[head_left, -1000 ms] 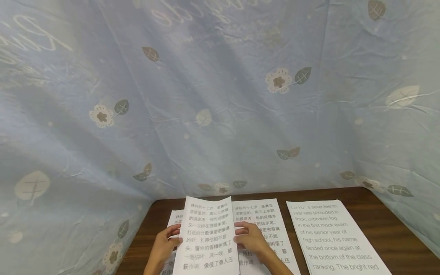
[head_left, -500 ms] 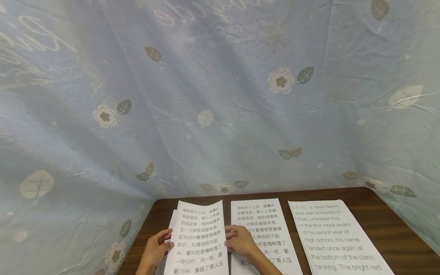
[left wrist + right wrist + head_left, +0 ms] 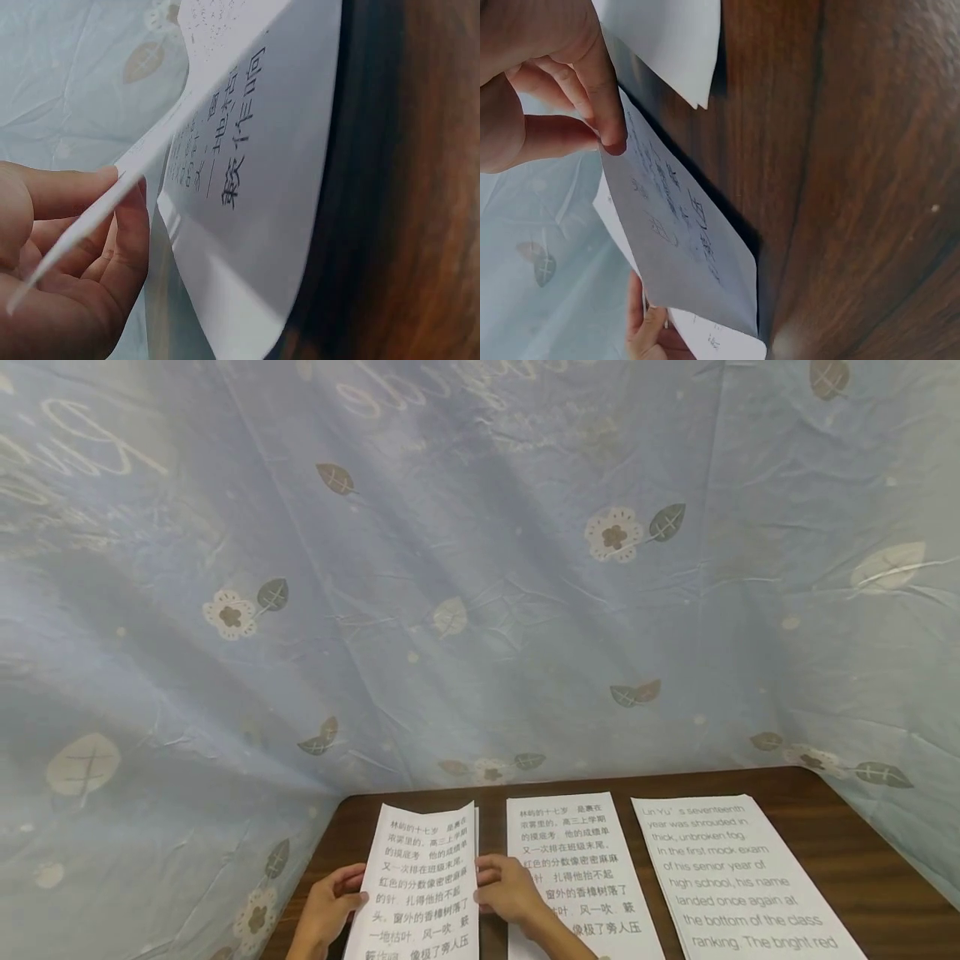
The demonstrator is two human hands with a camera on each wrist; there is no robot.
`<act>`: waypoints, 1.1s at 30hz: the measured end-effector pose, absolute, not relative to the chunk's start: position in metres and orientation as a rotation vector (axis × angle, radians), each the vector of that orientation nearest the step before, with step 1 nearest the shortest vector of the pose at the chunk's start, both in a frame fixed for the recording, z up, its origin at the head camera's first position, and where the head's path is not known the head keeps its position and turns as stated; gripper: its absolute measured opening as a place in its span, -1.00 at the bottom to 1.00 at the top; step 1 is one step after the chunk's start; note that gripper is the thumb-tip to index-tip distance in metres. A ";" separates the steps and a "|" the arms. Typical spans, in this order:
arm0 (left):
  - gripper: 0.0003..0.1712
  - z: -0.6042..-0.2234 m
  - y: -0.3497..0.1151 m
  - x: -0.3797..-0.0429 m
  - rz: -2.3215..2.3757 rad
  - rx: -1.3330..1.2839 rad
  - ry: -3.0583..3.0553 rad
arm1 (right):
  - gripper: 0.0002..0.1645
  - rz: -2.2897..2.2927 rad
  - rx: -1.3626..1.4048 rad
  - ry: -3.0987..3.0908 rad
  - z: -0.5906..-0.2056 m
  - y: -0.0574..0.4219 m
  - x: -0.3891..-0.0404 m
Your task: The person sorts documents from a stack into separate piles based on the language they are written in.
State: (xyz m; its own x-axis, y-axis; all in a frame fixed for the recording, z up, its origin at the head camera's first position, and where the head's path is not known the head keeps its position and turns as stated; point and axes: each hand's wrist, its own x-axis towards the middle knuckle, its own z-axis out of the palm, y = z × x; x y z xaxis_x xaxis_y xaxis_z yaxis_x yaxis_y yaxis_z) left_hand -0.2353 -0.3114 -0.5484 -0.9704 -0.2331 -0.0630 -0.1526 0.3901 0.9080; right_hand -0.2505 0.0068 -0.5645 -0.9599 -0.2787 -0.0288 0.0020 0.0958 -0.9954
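Observation:
At the left of the table, a printed paper sheet (image 3: 420,893) with Chinese text is held by its two side edges, raised and slightly bowed. My left hand (image 3: 327,906) pinches its left edge; the left wrist view shows the thumb on one face and fingers (image 3: 131,247) behind. On the opposite edge, my right hand (image 3: 512,889) pinches the paper between thumb and fingers, plain in the right wrist view. Under the raised sheet lies another Chinese-printed sheet (image 3: 292,187), mostly hidden from the head view.
A middle stack of Chinese-printed sheets (image 3: 573,843) lies just right of my right hand, partly behind the forearm. Further right is a stack of English-printed sheets (image 3: 727,868). A patterned pale blue cloth (image 3: 495,635) hangs behind the dark wooden table (image 3: 840,835).
Both hands have carried the held sheet leftward, off the middle stack and over the left-hand paper. A strip of bare table now shows between the held sheet and the middle stack.

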 end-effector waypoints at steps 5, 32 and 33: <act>-0.40 -0.551 -0.315 -0.236 -1.642 0.372 -2.569 | -0.27 -1.968 -0.285 2.158 -0.566 0.006 -0.251; -0.47 -0.537 -0.294 -0.236 -1.461 0.318 -2.592 | -0.36 -1.831 -0.397 2.283 -0.553 0.018 -0.240; -0.47 -0.535 -0.290 -0.236 -1.458 0.309 -2.593 | -0.36 -1.813 -0.409 2.311 -0.553 0.018 -0.240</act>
